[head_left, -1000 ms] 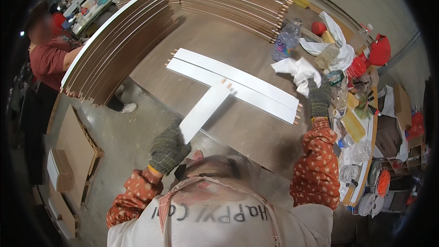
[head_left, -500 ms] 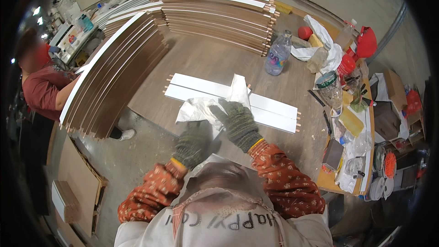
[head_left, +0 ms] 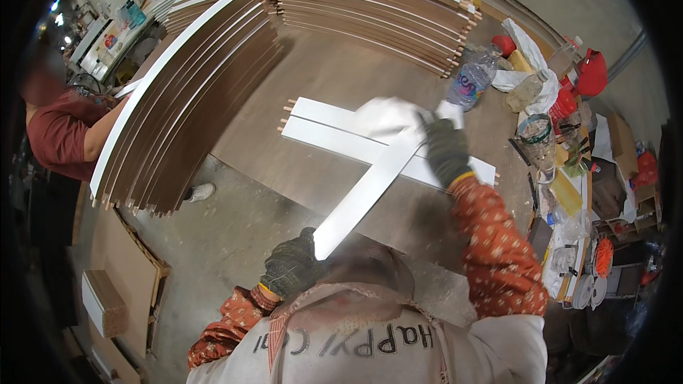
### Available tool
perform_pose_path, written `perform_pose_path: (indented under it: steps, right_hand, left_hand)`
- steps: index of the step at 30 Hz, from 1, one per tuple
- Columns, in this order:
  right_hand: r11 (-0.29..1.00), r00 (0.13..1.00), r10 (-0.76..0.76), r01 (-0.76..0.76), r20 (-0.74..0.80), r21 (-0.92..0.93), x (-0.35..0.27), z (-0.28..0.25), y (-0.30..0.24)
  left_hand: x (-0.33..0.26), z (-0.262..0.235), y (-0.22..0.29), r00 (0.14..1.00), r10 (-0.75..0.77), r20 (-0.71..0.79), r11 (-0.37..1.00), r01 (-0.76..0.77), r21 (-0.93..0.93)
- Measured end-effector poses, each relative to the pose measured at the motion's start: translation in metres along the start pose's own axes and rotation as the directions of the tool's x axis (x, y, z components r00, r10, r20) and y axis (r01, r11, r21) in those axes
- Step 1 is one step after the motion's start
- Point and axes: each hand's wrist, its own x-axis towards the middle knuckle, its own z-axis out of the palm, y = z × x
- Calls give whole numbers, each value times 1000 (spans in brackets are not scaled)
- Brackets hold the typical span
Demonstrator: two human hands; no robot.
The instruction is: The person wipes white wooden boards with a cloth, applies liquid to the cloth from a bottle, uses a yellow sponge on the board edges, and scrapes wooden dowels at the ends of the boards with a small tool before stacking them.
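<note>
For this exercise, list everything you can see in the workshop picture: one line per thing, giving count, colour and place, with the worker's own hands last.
white panel: one, white, held slanting across the flat panels.
flat panels: two, white with dowel ends, side by side on the worktable.
white cloth: one, white, blurred, on the panels by the right hand.
worktable: one, brown, centre.
panel stacks: two, brown with white edges, left and top.
plastic bottle: one, clear, right of the table.
cluttered bench: one, mixed colours, right edge.
other person: one, red shirt, far left.
left hand: dark glove, gripping the white panel's near end.
right hand: dark glove, on the white panel's far end.
</note>
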Motion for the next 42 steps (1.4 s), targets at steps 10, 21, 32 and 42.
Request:
perform_pose_path:
  steps: [10, 21, 32, 42]
  right_hand:
    - [841, 877, -465, 480, -119, 251, -17, -19, -131]
    - [994, 983, -5, -15, -183, -106, 17, -63, -7]
    - [974, 950, -207, 223, -236, 44, 1, -21, -21]
    - [751, 761, -582, 638, -286, 170, -53, -53, -139]
  left_hand:
    - [15, -24, -38, 900, 249, -357, 838, -16, 545]
    - [26, -38, -64, 904, 310, -296, 750, -42, 660]
    - [31, -43, -58, 921, 275, -275, 862, -110, 494]
    - [45, -44, -69, 982, 186, -33, 981, -187, -46]
